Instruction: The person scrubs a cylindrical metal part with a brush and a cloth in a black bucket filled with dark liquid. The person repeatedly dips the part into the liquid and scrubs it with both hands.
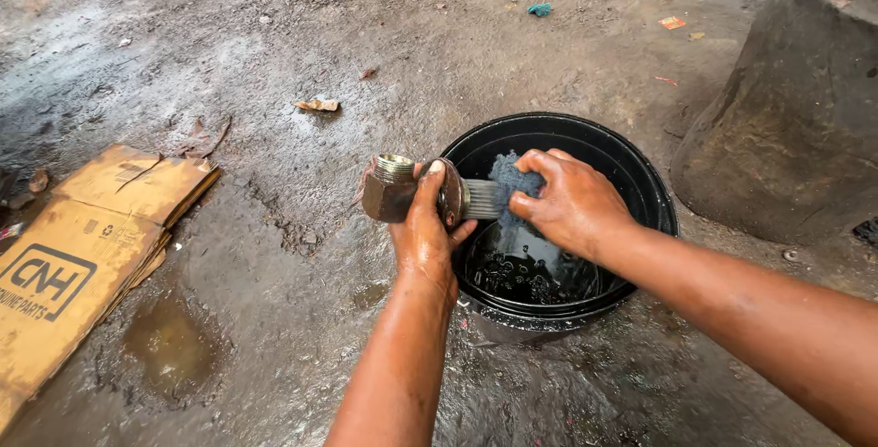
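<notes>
While gripping fitting (402,193): left fingers (437,182) curled.

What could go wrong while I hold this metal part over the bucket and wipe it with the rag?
The metal part looks wet and oily, and the left hand grips only its middle, so it might slip into the dark liquid in the black bucket. The right hand presses the blue rag on the ribbed end, which could snag it. The wet ground may be slippery.

Wet, oily concrete floor (274,255) carries a black bucket (640,172), flattened cardboard (82,255) and scattered leaves (317,105).
</notes>
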